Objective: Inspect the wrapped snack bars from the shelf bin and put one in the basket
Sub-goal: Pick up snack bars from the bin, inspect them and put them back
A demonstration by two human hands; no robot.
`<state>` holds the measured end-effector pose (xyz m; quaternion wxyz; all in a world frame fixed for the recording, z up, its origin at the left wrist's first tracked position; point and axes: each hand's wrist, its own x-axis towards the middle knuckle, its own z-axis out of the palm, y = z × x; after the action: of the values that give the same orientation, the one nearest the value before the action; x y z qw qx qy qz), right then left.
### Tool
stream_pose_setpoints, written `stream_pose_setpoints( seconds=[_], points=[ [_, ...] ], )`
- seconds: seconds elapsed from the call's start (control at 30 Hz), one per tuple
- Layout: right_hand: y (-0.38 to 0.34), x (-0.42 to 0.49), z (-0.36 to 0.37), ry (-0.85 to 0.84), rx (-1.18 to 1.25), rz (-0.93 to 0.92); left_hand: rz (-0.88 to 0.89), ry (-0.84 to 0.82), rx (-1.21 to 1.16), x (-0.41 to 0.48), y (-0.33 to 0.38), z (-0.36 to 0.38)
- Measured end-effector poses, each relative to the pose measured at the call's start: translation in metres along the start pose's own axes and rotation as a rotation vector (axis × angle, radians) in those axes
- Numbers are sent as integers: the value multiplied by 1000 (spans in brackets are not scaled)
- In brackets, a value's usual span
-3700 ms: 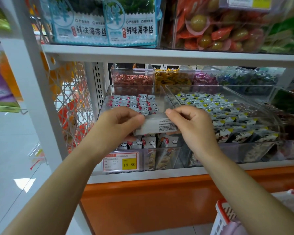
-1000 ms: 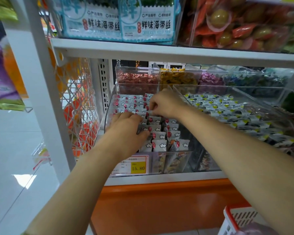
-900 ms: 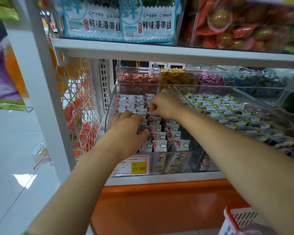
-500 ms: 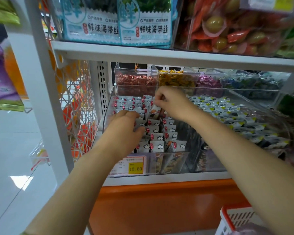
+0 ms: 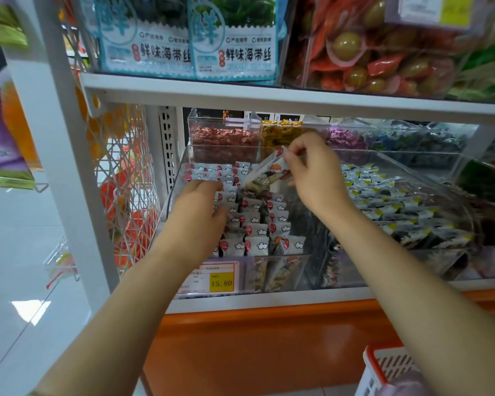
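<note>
Clear plastic shelf bin (image 5: 176, 190) holds rows of small white wrapped snack bars (image 5: 257, 224). Right hand (image 5: 317, 178) pinches one wrapped bar (image 5: 266, 172) just above the bin. Left hand (image 5: 196, 215) rests loose on bars inside it. White, red-rimmed basket (image 5: 383, 364) sits below the bin.

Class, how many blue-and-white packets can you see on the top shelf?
2. The left packet and the right packet stand side by side, fronts facing out. More may be hidden behind them.

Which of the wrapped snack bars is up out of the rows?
The snack bar pinched by the right hand, tilted above the clear bin. The other bars stand packed in rows, the left hand touching some.
</note>
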<state>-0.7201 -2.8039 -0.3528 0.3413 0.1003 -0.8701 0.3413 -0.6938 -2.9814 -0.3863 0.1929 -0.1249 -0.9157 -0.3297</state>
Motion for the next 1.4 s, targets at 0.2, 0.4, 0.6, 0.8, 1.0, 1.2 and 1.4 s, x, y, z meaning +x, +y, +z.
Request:
stream_pose_setpoints(
  seconds=[0.2, 0.4, 0.6, 0.8, 1.0, 1.2, 1.4],
  points=[
    [-4, -25, -15, 50, 520, 320, -90, 21, -339, -3, 5, 0],
    [-12, -52, -17, -23, 861, 459, -312, -7, -784, -6, 9, -2],
    [-14, -62, -19, -108, 1194, 541, -497, 32, -1211, -7, 13, -7],
    [-13, -66, -18, -100, 1295, 604, -409, 97, -867, -13, 13, -5],
    [-10, -64, -21, 10, 1318, 654, -335, -27, -947, -17, 15, -9],
    [-8, -60, -25, 96, 1365, 698, -249, -253, -1146, -15, 17, -14],
    [-4, -58, -23, 101, 1305, 680, -213, -304, -1219, -15, 16, -16]
  ],
)
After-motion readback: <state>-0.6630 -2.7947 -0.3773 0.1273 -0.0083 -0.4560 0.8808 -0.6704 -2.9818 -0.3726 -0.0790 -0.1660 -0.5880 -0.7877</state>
